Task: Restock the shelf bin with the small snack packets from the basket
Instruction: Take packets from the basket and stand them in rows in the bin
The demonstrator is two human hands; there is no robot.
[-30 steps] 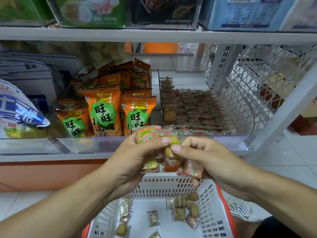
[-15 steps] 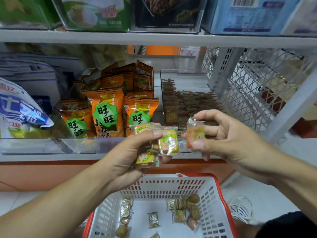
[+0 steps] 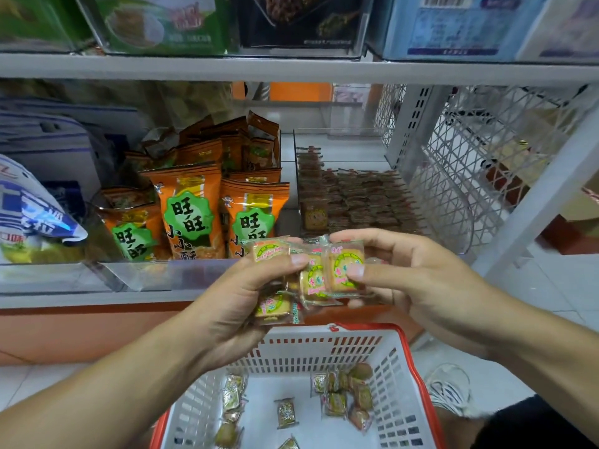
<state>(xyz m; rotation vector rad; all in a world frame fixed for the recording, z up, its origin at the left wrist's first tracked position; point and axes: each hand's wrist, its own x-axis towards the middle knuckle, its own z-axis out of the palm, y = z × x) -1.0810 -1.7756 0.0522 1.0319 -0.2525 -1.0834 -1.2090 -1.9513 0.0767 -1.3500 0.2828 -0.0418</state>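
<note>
Two hands share one loose fan of packets, right over the shelf edge.

Your right fingers (image 3: pixel 356 270) pinch a single snack packet (image 3: pixel 345 265) by its face, while your left hand (image 3: pixel 240 296) curls round several more, fanned and overlapping. If you tug that one free, its neighbours may slide out with it, since only your left thumb pins them; they would drop in front of the shelf, perhaps missing the basket (image 3: pixel 327 338) below. The shelf bin (image 3: pixel 353 202) waits just behind, rows neat, so a tossed handful would scatter them.
</note>
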